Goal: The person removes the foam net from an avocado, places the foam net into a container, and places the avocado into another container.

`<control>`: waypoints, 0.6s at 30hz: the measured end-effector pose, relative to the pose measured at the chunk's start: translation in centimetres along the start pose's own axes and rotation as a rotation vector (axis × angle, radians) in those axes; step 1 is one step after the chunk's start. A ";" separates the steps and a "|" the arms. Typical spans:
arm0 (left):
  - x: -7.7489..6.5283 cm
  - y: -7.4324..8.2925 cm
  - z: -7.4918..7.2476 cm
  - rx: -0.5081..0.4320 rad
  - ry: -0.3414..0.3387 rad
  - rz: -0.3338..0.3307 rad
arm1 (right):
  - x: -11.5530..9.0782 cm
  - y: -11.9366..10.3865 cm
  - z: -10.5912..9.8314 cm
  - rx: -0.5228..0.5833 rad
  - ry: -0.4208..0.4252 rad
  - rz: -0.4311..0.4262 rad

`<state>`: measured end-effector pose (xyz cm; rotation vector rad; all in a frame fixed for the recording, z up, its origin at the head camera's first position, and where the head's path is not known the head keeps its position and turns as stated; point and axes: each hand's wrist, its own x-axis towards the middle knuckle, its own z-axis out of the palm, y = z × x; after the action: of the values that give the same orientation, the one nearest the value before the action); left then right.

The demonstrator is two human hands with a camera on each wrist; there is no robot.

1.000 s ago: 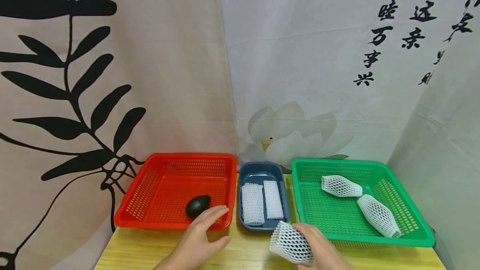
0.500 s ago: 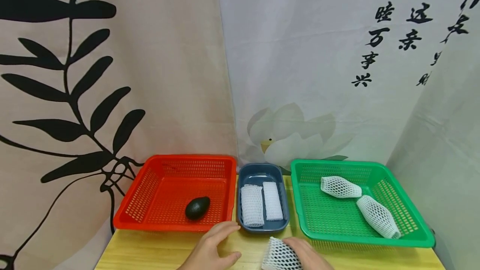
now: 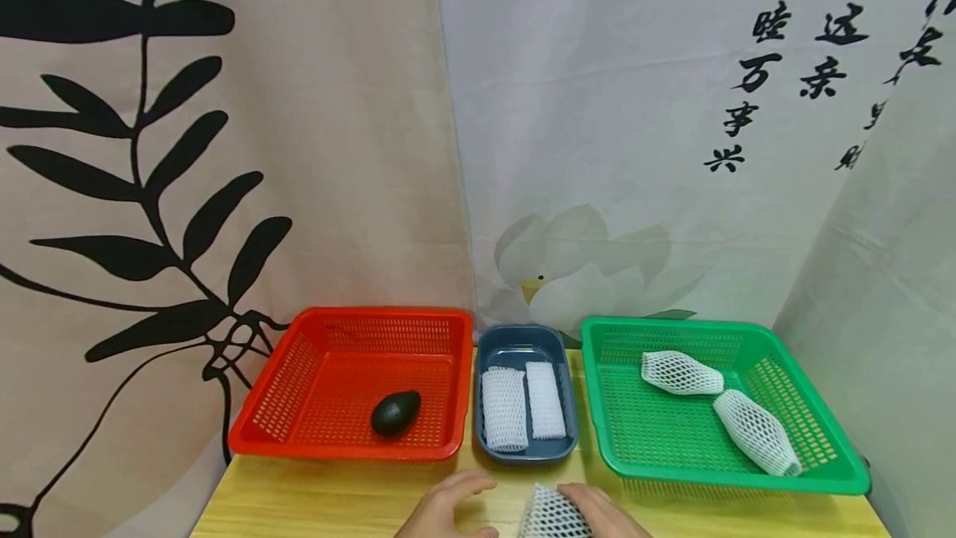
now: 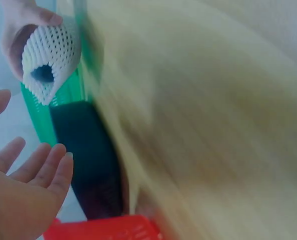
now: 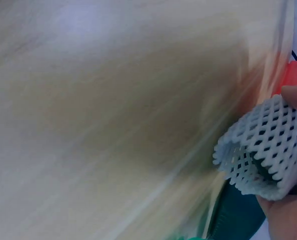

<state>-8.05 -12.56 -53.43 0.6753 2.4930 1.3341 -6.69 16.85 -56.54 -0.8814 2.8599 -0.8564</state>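
Note:
At the near edge of the head view my right hand (image 3: 603, 513) grips a white foam net sleeve (image 3: 551, 517). Through the sleeve's open end (image 4: 43, 74), the left wrist view shows something dark inside; in the right wrist view the foam net (image 5: 268, 150) has a dark green shape behind its mesh. My left hand (image 3: 448, 511) is just left of the sleeve, fingers spread and slightly bent, holding nothing. The left wrist view shows a gap between that hand (image 4: 26, 195) and the sleeve. One bare avocado (image 3: 396, 413) lies in the red basket (image 3: 351, 444).
Between the baskets stands a blue-grey tray (image 3: 523, 337) with flat foam net sleeves (image 3: 504, 409) in it. The green basket (image 3: 635, 413) on the right holds two filled net sleeves (image 3: 758, 432). All stand on a wooden table (image 3: 299, 496) before a printed curtain (image 3: 358, 148).
My right hand has brought the sleeve left and nearer to the body, away from the green basket. The left hand has moved from the red basket's edge rightward and nearer, beside the sleeve.

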 end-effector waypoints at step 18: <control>1.0 -1.0 2.3 -0.094 -0.141 -0.037 | -0.5 0.6 0.6 -0.056 -0.069 0.032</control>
<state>-8.24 -10.92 -55.55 0.6737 2.3063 1.3325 -6.42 17.23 -57.39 -0.8502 2.8437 -0.7311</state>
